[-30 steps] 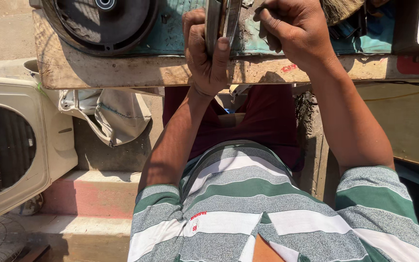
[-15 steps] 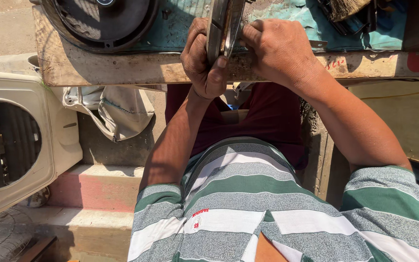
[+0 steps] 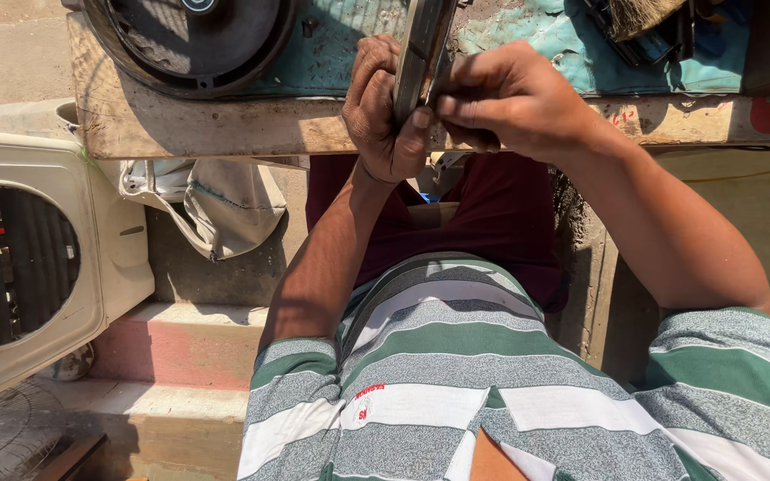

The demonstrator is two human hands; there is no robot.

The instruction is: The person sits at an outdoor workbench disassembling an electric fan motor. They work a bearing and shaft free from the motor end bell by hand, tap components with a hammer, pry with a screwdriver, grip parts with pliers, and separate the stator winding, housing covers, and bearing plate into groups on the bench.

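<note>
Over the last second the right hand (image 3: 514, 102) has closed in against the left hand (image 3: 385, 116), so both grips now pinch the flat metal piece (image 3: 421, 49) standing on edge at the wooden tabletop's (image 3: 225, 134) near edge, beside the round black fan housing (image 3: 189, 40).

Table (image 3: 225, 134), near edge: bare wooden strip open to the left of the left hand (image 3: 385, 116) and to the right of the right hand (image 3: 510, 102). Left rear of table: blocked by a black round fan housing (image 3: 189, 44). Centre: both hands closed round an upright metal plate (image 3: 421, 44), no gap between them. Right rear: a brush (image 3: 643, 16) and dark tools crowd the teal cover (image 3: 536, 53). Below the table edge: a hanging cloth bag (image 3: 216, 200) to the left, the person's lap in the middle. Far left: a white fan casing (image 3: 28, 267) stands close against the step (image 3: 189, 343).
</note>
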